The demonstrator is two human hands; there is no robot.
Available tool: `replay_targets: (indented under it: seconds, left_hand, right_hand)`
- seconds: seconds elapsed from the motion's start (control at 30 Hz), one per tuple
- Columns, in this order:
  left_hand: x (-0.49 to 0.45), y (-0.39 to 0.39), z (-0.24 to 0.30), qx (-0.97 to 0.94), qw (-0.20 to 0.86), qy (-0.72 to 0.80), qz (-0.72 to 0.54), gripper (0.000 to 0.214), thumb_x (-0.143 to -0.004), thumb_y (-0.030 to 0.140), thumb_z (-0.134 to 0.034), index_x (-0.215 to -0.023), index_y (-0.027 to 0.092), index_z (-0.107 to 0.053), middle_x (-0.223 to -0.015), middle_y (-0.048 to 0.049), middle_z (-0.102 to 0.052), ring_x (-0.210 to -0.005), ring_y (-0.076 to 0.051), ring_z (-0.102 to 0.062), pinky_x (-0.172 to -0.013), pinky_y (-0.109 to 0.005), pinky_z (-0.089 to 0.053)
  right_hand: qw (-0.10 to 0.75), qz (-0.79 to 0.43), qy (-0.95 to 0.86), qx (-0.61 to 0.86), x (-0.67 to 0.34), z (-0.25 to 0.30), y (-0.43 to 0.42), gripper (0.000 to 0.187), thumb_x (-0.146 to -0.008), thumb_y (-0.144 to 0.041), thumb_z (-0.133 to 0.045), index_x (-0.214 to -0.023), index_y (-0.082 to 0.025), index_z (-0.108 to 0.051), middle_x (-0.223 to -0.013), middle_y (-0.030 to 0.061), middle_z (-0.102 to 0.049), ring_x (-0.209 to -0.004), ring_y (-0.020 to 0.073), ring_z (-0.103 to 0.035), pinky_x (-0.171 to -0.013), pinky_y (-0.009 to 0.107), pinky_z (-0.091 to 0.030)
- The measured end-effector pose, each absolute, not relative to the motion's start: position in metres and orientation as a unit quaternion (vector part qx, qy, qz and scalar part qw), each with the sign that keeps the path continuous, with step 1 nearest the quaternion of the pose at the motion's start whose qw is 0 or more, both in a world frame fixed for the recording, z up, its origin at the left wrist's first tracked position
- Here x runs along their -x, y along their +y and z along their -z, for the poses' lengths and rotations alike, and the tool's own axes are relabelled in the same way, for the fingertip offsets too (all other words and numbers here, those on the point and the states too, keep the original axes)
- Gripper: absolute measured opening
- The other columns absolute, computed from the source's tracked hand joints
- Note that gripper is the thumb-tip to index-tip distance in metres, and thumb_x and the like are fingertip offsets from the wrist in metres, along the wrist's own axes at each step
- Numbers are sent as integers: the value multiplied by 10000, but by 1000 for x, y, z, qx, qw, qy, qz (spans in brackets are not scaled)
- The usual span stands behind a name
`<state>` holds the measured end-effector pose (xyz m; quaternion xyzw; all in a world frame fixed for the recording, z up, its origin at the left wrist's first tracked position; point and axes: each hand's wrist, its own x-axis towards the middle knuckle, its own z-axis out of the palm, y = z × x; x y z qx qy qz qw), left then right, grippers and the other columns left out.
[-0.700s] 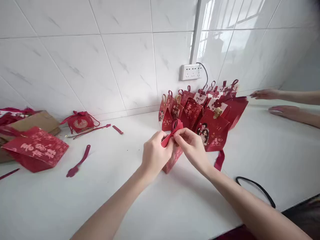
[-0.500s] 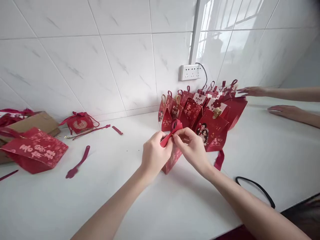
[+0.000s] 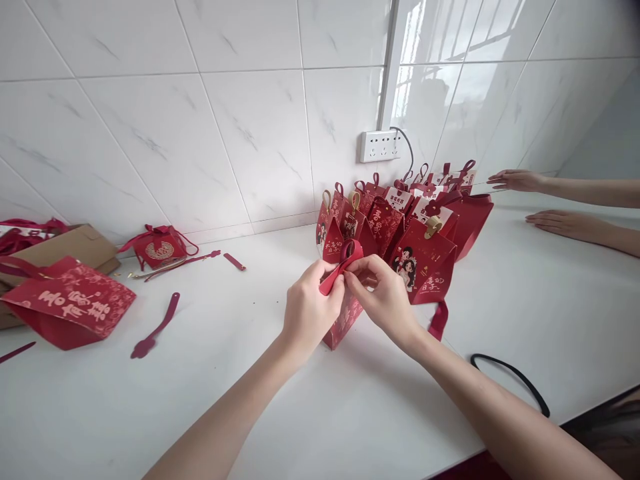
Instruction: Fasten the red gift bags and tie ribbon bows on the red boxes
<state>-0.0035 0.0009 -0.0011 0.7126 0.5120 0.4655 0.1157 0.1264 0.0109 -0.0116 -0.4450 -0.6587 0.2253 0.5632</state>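
A small red gift box (image 3: 344, 321) stands on the white counter (image 3: 310, 407) in front of me. Both hands meet at its top. My left hand (image 3: 310, 308) pinches a red ribbon strip (image 3: 340, 265) that curls into a loop above the box. My right hand (image 3: 383, 295) pinches the same strip from the other side, fingers closed. Just behind the box stands a cluster of several finished red gift boxes (image 3: 407, 230) with ribbon loops and printed tags.
Loose red strips (image 3: 156, 328) lie at left, by a flat red box (image 3: 70, 305), a cardboard box (image 3: 65, 245) and a red pouch (image 3: 159, 247). A black cable (image 3: 515, 379) loops at right. Another person's hands (image 3: 560, 221) rest on the counter far right. A wall socket (image 3: 379, 145) sits behind.
My hands stay pinched on the ribbon with only slight shifts. The other person's far hand reached toward the box cluster and drew back to the right.
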Motion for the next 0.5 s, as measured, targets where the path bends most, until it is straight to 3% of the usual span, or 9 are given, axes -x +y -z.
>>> replay_targets:
  seconds: [0.27, 0.5]
  left_hand:
    - [4, 0, 1, -715, 120, 510, -464, 57, -810, 198, -502, -755, 210, -508, -717, 39, -625, -605, -100, -559, -573, -197, -408]
    - [3, 0, 0, -713, 122, 512, -463, 64, -808, 205, -508, -745, 213, -504, -692, 42, -619, -592, -103, -564, -568, -201, -412]
  right_hand:
    - [539, -255, -656, 463, -126, 10, 13, 61, -779, -246, -527, -749, -195, -539, -744, 21, -607, -625, 133, -568, -589, 268, -468]
    - [494, -388, -631, 455, -133, -3, 10, 159, -794, -318, -532, -735, -174, -565, -686, 2, -598, -613, 120, -538, -548, 233, -419]
